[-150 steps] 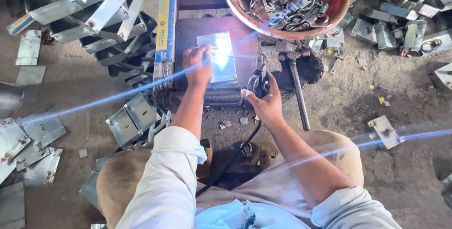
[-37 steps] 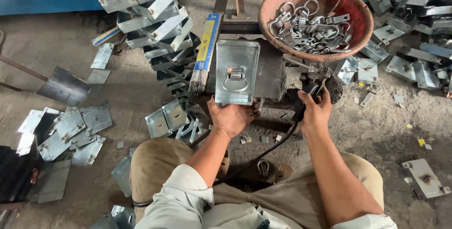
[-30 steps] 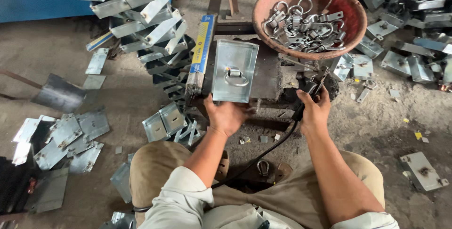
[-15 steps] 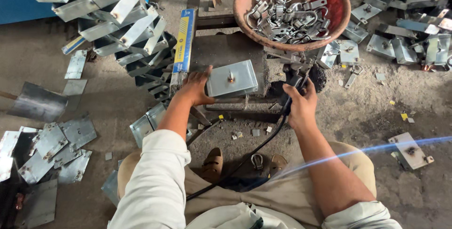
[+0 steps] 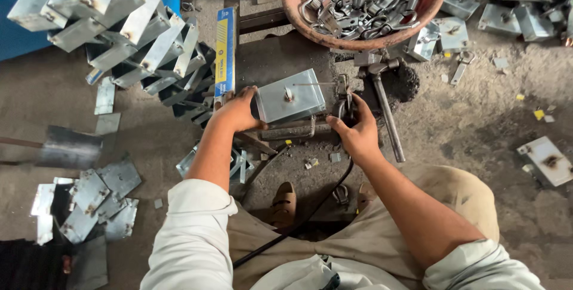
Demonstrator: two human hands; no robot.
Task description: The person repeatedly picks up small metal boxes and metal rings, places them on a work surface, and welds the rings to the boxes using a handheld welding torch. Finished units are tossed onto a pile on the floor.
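Steel box [image 5: 290, 95] in left hand [image 5: 237, 111]

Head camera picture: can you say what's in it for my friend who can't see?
A seated person's left hand grips a grey metal box on a low workbench, while the right hand holds a welding holder. A red bowl of metal rings sits beyond.
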